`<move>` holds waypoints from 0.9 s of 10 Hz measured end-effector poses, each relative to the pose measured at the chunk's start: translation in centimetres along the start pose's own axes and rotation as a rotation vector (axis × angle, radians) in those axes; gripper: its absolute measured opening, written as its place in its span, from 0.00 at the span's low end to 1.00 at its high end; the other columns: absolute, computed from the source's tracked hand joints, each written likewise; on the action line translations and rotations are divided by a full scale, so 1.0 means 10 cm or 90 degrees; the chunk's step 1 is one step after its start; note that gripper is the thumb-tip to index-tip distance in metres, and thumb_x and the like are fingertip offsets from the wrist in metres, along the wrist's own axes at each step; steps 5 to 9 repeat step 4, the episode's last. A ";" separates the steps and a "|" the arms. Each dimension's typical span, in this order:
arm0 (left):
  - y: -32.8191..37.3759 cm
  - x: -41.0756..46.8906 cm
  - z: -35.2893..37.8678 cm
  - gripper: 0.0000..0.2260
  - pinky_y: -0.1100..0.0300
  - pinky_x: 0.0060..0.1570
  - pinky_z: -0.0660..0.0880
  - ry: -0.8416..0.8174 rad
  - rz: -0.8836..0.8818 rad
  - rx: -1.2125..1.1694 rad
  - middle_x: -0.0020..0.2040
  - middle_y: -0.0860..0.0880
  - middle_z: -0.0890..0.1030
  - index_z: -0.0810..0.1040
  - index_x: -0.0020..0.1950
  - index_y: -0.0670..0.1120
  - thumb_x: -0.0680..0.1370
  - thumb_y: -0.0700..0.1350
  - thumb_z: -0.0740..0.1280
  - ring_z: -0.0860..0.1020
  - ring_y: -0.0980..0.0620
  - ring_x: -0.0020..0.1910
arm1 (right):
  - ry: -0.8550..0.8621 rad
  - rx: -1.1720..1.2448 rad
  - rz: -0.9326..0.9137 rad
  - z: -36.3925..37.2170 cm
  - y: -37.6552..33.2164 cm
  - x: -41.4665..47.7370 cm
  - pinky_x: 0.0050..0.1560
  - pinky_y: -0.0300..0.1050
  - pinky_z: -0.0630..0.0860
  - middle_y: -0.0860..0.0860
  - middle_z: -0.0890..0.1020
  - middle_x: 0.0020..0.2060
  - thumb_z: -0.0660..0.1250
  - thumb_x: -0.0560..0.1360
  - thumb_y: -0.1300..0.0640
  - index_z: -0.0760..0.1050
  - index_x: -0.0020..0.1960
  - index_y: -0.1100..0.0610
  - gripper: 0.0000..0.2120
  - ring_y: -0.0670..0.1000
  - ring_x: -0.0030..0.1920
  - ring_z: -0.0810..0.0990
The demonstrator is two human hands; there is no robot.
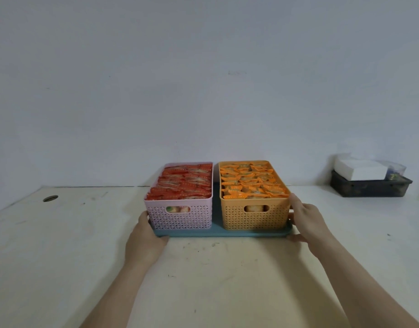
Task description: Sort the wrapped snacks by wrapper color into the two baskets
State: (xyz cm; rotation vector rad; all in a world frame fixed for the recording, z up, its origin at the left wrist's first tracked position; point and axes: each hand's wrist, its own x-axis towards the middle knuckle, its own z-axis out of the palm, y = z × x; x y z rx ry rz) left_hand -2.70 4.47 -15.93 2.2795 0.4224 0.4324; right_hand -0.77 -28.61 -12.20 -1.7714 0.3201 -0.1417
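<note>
A pink basket on the left holds several red-wrapped snacks. Beside it an orange basket holds several orange-wrapped snacks. Both stand on a teal tray on the table. My left hand grips the tray's left end, thumb on its front edge. My right hand grips the tray's right end, fingers alongside the orange basket's corner.
The pale table has a round cable hole at the far left. A dark crate with a white box on it sits at the far right, against the white wall.
</note>
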 end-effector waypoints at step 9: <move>0.20 -0.13 -0.20 0.26 0.45 0.63 0.71 0.165 0.111 -0.078 0.66 0.42 0.74 0.68 0.71 0.46 0.75 0.42 0.71 0.72 0.42 0.64 | 0.137 -0.188 -0.125 -0.01 0.01 0.02 0.51 0.62 0.79 0.56 0.81 0.49 0.51 0.78 0.44 0.76 0.54 0.55 0.20 0.59 0.49 0.80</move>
